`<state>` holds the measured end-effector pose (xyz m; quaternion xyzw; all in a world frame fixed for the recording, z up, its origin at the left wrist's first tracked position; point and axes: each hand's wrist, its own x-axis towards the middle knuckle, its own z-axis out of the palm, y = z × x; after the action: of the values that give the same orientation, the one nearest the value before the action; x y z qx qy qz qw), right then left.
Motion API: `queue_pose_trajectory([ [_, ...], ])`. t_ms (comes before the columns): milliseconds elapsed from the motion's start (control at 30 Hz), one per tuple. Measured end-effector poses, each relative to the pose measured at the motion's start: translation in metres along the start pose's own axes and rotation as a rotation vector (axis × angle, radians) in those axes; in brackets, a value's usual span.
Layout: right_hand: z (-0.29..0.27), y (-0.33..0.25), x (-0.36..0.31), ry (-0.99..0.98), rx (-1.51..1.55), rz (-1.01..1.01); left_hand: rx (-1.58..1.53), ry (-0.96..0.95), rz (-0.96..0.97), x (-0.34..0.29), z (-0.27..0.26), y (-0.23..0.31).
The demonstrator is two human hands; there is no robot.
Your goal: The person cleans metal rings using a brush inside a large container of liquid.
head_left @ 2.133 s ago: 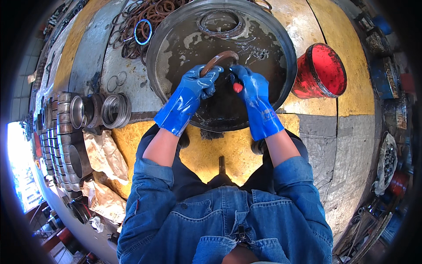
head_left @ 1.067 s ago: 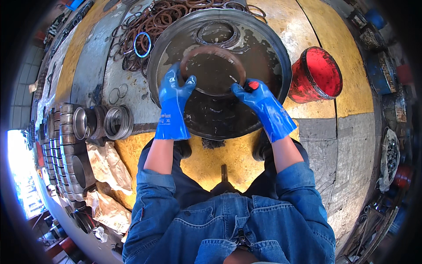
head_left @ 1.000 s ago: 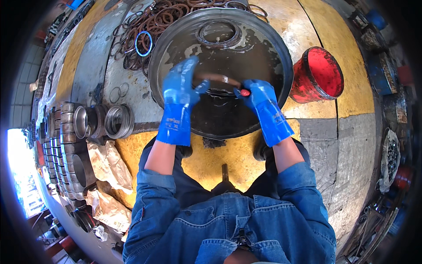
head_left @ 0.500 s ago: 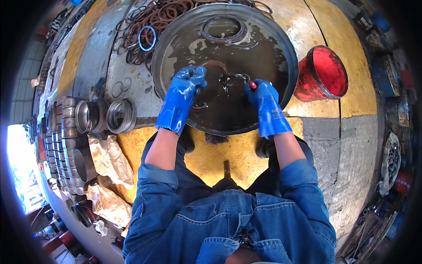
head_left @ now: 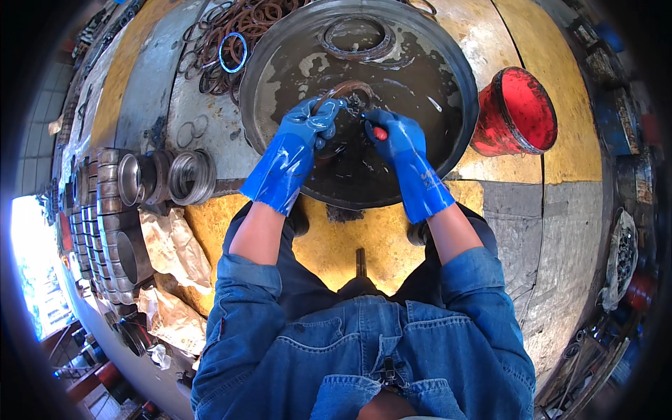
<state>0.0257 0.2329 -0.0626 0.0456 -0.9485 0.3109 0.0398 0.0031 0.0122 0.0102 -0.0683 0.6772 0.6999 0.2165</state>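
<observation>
My left hand [head_left: 308, 124], in a wet blue rubber glove, is closed on a brown ring [head_left: 355, 85], whose far edge arches above the basin's dark liquid. Close by on the right, my right hand [head_left: 400, 138], gloved alike, grips a small red-handled tool [head_left: 380, 133]. The tool's working end meets the ring's right side in a dark, blurred patch, so its kind is unclear. Both hands are over a wide round metal basin [head_left: 464, 136]. Toward its far side, several stacked rings [head_left: 358, 56] lie in the liquid.
Brown rings [head_left: 266, 15] are heaped beyond the basin's left side, with a blue ring [head_left: 222, 53] among them. A red bucket [head_left: 526, 105] stands at right. Metal sleeves [head_left: 110, 210] and crumpled brown paper [head_left: 175, 248] lie at left.
My right hand has moved left with the red-handled tool, up to the ring. My left hand has shifted slightly right and still holds the ring.
</observation>
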Motion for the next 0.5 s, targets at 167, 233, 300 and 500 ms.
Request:
queue_pose_trajectory([
  [167,-0.001,-0.002,0.001,-0.296,0.462,0.335,0.024,-0.016,0.046,-0.009,0.008,0.005],
  [233,-0.004,-0.014,-0.001,-0.432,0.673,0.420,0.004,0.000,0.068,-0.010,0.006,0.003],
  [300,-0.012,-0.030,-0.016,-0.385,0.979,0.396,-0.017,0.012,0.087,-0.009,0.006,0.000],
  [500,-0.010,-0.031,-0.023,-0.325,1.316,0.422,-0.066,0.031,0.147,-0.007,0.013,-0.004],
])
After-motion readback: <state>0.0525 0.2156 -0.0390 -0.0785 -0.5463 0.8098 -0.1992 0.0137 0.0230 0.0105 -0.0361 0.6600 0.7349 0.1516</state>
